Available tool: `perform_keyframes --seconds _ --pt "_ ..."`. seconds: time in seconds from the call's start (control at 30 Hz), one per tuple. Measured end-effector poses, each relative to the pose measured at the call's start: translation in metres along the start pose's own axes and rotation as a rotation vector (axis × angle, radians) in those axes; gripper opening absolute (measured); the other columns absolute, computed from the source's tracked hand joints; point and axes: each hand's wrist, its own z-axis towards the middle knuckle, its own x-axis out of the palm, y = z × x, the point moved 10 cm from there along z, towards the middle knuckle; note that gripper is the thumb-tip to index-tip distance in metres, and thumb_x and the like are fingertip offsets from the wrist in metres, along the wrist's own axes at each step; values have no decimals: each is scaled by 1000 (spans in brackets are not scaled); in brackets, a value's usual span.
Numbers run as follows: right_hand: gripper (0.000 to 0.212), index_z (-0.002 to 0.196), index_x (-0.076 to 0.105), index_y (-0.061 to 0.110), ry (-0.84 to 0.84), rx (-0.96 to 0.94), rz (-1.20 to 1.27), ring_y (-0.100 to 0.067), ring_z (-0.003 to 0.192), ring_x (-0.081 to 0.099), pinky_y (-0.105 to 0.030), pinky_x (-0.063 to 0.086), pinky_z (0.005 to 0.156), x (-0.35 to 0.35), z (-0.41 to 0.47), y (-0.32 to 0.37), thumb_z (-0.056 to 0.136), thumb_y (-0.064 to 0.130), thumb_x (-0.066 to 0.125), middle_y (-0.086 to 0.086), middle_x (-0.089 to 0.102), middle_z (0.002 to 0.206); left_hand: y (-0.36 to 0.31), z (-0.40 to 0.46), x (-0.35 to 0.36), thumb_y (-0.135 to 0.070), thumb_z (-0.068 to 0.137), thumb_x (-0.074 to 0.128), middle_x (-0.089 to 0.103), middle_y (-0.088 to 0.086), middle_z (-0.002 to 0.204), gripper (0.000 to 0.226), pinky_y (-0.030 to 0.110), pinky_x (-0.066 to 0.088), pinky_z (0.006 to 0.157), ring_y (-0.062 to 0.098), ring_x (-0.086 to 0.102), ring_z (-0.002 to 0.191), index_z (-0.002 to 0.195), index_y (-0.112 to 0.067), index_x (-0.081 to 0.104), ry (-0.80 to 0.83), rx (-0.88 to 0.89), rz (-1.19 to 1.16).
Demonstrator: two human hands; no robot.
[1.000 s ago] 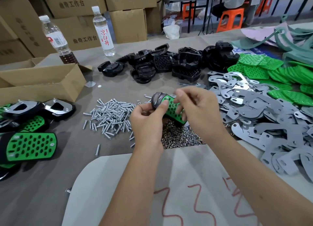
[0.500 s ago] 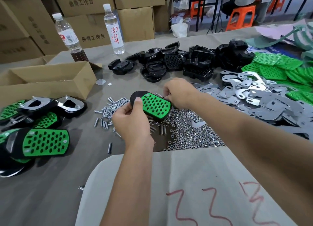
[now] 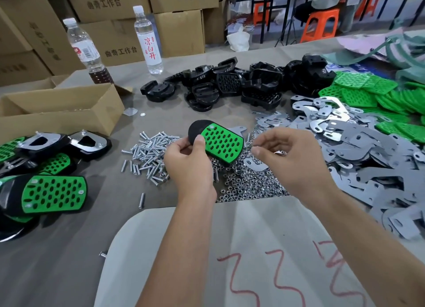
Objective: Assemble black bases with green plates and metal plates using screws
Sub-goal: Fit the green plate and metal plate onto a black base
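Head view first, and it is the only one we have. Our left hand (image 3: 188, 166) holds a black base (image 3: 197, 132) with a green plate (image 3: 222, 143) seated on it, thumb curled over the plate's near corner and the other fingers wrapped beneath. This grip tilts the perforated face up toward us, we judge so the screw holes are easy to see and reach. Our right hand (image 3: 292, 159) hovers just beside the plate's right end, fingers loosely bent, thumb and forefinger close together; we cannot tell whether they pinch a small fastener.

Supplies lie within arm's reach. Loose screws (image 3: 149, 155) sit under the left hand, a heap of nuts (image 3: 250, 185) under the right, metal plates (image 3: 358, 150) toward the worktop's right edge. Spare black bases (image 3: 230, 86) are piled toward the far edge, and spare green plates (image 3: 368, 93) lie at the far right corner. Finished pieces (image 3: 53, 194) collect at the left edge, out of the way, beside a cardboard box (image 3: 62, 113).
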Motion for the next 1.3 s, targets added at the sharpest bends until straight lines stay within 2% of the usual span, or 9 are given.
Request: perform_keyframes --seconds 0.23,0.47,0.7,0.87,0.97,1.03,1.1,1.2,1.3 --pt "21 86 77 24 -121 -132 52 -9 72 71 -22 59 73 -8 -4 3 87 3 79 13 74 76 -3 -11 12 -14 93 73 71 10 92 6 38 54 74 21 62 78 92 -14 67 67 66 57" --pt "16 82 76 15 -41 -126 -7 -19 72 69 -41 61 73 0 -2 0 86 0 80 7 71 75 -5 -15 10 -17 89 75 72 10 93 8 44 55 77 25 64 80 88 -19 67 53 77 36" --pt "9 81 73 7 -46 -338 -402 -18 72 58 -42 51 73 9 -8 28 85 0 78 -1 66 75 -17 -26 17 -26 78 74 74 12 94 18 52 59 86 28 66 83 92 -16 68 99 130 45" --pt "11 80 73 13 -99 -159 -326 -9 68 60 -34 52 75 9 -6 13 88 6 77 9 64 70 -19 -28 15 -27 78 73 75 9 95 15 54 59 86 32 67 87 91 -20 69 79 181 35" --pt "9 83 72 10 -58 -192 -429 -21 76 62 -43 53 78 14 -9 18 90 5 73 0 67 78 -17 -32 19 -25 82 72 74 8 96 12 54 59 86 38 68 89 93 -20 69 93 180 43" --pt "10 80 74 11 -82 -121 -335 -12 71 62 -32 54 74 6 -8 11 88 5 76 2 68 73 -12 -31 19 -18 86 75 74 12 97 10 50 58 83 35 66 85 94 -16 69 88 154 16" --pt "13 76 76 13 -43 8 -8 -5 58 58 -22 51 63 2 -6 -2 85 5 81 2 69 66 -3 -24 18 -7 92 74 72 17 96 8 41 56 74 27 64 83 98 -8 69 78 68 -79" --pt "16 73 77 15 44 115 428 -16 54 55 -31 49 60 11 -6 -10 86 7 81 -12 67 65 -1 -19 19 -3 94 71 68 15 88 5 31 57 66 17 66 72 99 -3 67 89 0 -169" --pt "10 80 76 16 -8 133 467 -16 54 55 -30 49 59 9 -5 -16 86 12 83 -8 70 69 -5 -19 20 -2 95 71 68 9 80 6 30 57 64 14 64 66 93 -6 66 92 18 -192"
